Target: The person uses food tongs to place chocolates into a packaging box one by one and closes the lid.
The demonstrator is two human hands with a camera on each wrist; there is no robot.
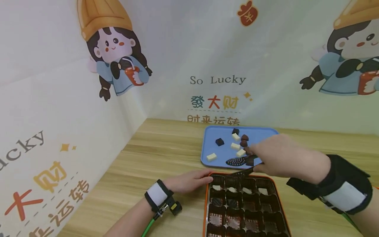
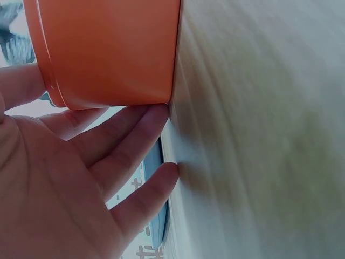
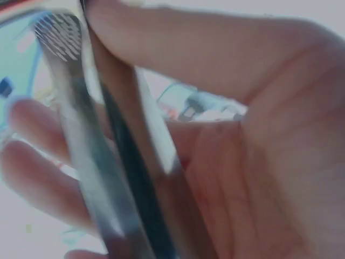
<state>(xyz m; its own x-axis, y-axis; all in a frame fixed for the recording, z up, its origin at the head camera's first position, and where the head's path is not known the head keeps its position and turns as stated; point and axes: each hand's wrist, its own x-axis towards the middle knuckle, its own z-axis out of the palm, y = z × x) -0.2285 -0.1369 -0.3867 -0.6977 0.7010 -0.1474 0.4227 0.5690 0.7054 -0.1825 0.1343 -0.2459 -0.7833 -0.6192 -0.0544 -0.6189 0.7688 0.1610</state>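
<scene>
Level the black tongs, gripped in the right hand and seemingly parted, bracing the compartmented box against straightened fingers of the left hand.

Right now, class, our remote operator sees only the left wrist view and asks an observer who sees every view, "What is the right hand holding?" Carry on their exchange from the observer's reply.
Observer: The right hand holds tongs.
Operator: I see only the outside of the orange box. What's inside?
Observer: A white piece shows in each compartment of the far row.
Operator: And on the blue tray?
Observer: Loose pieces: white, brown and black.
</scene>
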